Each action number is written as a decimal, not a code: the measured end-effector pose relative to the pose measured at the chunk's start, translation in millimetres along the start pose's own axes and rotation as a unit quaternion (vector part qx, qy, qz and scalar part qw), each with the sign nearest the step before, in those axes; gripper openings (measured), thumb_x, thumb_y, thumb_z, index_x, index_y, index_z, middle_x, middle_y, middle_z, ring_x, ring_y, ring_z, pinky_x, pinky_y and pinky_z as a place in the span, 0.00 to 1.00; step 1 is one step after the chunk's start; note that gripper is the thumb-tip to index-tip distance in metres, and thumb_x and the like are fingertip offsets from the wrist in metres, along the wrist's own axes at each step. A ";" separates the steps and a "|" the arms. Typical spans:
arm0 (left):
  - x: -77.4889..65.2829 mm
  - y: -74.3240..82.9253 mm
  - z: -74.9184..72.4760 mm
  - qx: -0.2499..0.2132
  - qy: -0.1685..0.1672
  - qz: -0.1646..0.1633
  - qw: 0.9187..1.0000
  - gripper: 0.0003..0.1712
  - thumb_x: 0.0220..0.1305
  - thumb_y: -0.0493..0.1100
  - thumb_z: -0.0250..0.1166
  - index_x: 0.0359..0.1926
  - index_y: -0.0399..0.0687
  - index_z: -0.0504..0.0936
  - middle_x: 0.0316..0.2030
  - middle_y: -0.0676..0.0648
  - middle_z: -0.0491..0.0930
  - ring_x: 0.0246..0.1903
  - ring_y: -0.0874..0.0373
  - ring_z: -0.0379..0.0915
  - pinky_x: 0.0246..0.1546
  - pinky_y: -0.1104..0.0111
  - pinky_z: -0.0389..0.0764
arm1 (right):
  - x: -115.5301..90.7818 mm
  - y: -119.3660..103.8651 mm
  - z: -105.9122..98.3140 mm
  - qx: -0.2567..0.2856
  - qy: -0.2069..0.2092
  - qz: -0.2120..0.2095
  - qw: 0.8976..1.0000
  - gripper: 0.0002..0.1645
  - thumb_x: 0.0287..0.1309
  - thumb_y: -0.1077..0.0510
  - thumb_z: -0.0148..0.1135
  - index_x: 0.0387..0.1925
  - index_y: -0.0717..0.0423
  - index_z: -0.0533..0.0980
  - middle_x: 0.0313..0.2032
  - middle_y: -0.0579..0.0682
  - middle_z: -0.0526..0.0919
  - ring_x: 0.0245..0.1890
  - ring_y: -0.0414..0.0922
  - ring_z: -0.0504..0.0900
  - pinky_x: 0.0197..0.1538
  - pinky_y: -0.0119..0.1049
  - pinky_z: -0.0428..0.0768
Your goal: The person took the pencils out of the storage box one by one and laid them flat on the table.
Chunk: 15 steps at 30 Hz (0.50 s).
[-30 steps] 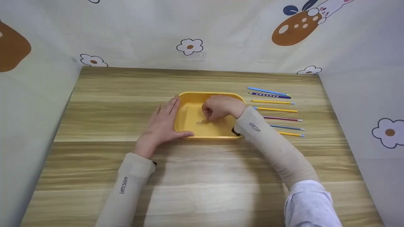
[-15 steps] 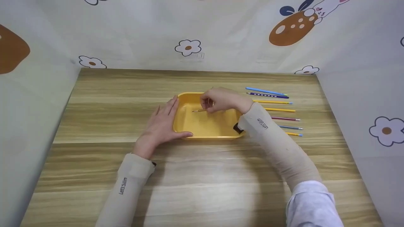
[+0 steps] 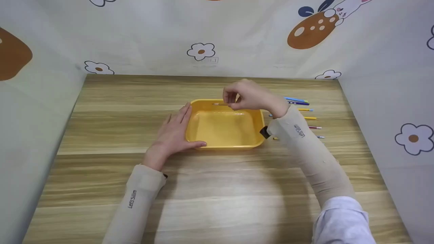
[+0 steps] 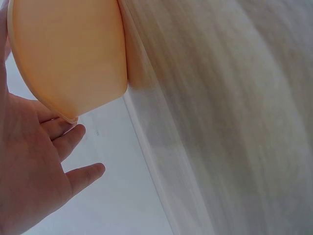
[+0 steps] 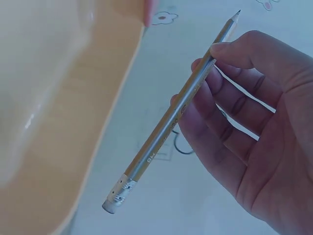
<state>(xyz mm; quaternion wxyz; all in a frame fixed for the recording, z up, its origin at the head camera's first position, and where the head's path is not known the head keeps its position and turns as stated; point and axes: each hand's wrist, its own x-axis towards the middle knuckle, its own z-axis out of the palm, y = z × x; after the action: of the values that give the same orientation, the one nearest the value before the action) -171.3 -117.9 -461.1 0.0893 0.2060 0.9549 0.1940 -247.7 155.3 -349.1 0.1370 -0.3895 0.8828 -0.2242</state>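
A gold pencil with a sharpened tip and a grey eraser is pinched between the thumb and fingers of my right hand, over the far rim of a yellow plastic box. In the right wrist view the whole pencil shows, held near its point, beside the box wall. My left hand rests against the box's left end, fingers straight and thumb along the near rim. From the left wrist, this hand shows spread fingers touching the box. No other thing is visible inside the box.
Several pencils lie in a row right of the box, among them a light blue one, a yellow one and a dark red one. My right forearm covers part of them. White patterned sheets enclose the wooden table.
My right hand has lifted the pencil from the bottom of the box and moved it away from me to the far rim. The left hand has stayed at the box.
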 end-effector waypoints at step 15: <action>0.3 0.2 -0.1 0.006 -0.001 0.005 1.000 0.76 0.47 0.84 0.60 0.80 0.45 0.36 0.81 0.48 0.34 0.80 0.50 0.38 0.79 0.46 0.45 | -42.4 15.8 -33.1 -0.020 0.081 0.052 0.995 0.04 0.60 0.63 0.62 0.36 0.55 0.81 0.35 0.50 0.85 0.35 0.43 0.84 0.41 0.38 0.88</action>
<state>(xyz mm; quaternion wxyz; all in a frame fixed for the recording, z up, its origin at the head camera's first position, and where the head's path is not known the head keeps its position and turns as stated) -171.5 -117.7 -460.9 0.0885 0.2116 0.9549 0.1887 -243.4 206.0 -325.7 0.0690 -0.3259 0.9144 -0.2300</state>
